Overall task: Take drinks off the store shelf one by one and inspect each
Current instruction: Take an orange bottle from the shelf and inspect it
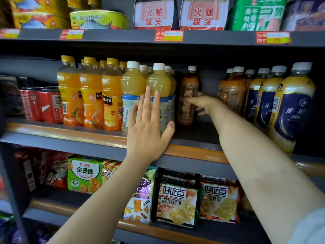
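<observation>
The middle shelf (98, 136) holds rows of drinks. A lone brown tea bottle (189, 88) with a white cap stands set back in a gap. My right hand (202, 103) reaches into the gap, its index finger across the bottle's label and its thumb at the bottle's right side, pinching it. My left hand (149, 127) lies flat, with straight fingers, against the front pale yellow juice bottles (158, 81), thumb on the right one's lower side. Orange juice bottles (91, 92) with yellow caps stand to the left.
More tea bottles (233, 88) and dark-blue-labelled bottles (290, 106) fill the right side. Red cans (42, 104) sit far left. The shelf above carries tins (100, 20), low over the bottle caps. Snack packets (177, 203) fill the shelf below.
</observation>
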Motion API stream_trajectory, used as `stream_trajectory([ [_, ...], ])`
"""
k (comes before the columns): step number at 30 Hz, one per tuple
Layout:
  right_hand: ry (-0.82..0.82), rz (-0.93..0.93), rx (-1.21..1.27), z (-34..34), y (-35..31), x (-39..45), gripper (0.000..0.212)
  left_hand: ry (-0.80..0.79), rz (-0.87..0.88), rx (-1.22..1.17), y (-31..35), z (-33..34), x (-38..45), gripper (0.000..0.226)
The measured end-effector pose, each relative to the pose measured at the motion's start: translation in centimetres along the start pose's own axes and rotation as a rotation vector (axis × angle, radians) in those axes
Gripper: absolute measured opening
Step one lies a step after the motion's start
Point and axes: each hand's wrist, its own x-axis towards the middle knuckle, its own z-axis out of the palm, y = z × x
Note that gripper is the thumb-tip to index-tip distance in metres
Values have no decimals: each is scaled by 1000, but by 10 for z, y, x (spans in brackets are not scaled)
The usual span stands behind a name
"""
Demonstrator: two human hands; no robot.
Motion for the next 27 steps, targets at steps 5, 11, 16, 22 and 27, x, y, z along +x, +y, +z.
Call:
stream_trajectory([
  [5,-66,37,-32,-14,-11,-27,92,-25,-10,-9,0,-3,0,80],
  [11,-80,81,-16,-28,-23,-86,101,-80,-16,-9,3,-11,1,79],
  [16,-72,58,115,-31,-26,-133,101,-174,88,-30,-16,-25,-4,77],
  [22,69,33,309,-31,-57,-174,87,-247,87,-236,-19,-63,-15,72],
  [27,-9,12,394,15,-70,-232,38,-315,-72,-706,-8,-109,-38,51],
])
